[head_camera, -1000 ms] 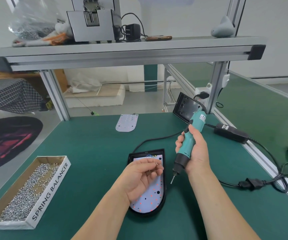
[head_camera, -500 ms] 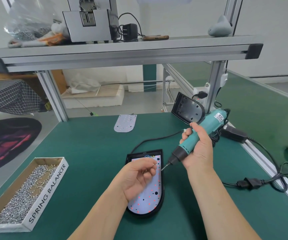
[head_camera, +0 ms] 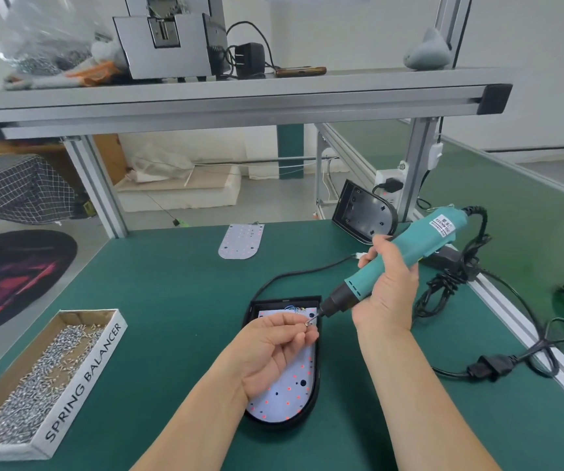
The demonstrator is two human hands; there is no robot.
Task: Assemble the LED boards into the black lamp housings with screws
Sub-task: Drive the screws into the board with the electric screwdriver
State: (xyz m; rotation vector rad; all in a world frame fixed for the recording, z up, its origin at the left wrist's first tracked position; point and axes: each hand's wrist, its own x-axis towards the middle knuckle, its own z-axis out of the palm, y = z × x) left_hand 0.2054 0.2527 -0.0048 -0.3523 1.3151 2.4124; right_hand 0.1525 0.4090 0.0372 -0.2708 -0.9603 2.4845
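Observation:
A black lamp housing [head_camera: 315, 396] lies on the green mat with a white LED board [head_camera: 290, 392] seated inside it. My left hand [head_camera: 273, 351] hovers over the board and pinches a small screw [head_camera: 307, 323] between thumb and fingertips. My right hand [head_camera: 389, 290] grips a teal electric screwdriver [head_camera: 406, 253], tilted down to the left, with its bit tip touching the screw. A second LED board [head_camera: 241, 240] lies further back on the mat. An empty black housing [head_camera: 363, 215] leans against the frame post at the back right.
A cardboard box [head_camera: 80, 385] labelled SPRING BALANCER, full of screws, stands at the front left. Black power cables [head_camera: 450, 283] and a plug [head_camera: 491, 367] lie along the right edge. An aluminium shelf [head_camera: 239, 100] spans overhead with equipment on it.
The screwdriver has swung from upright to tilted, its bit brought down-left onto the screw. My left hand stayed over the board with the screw.

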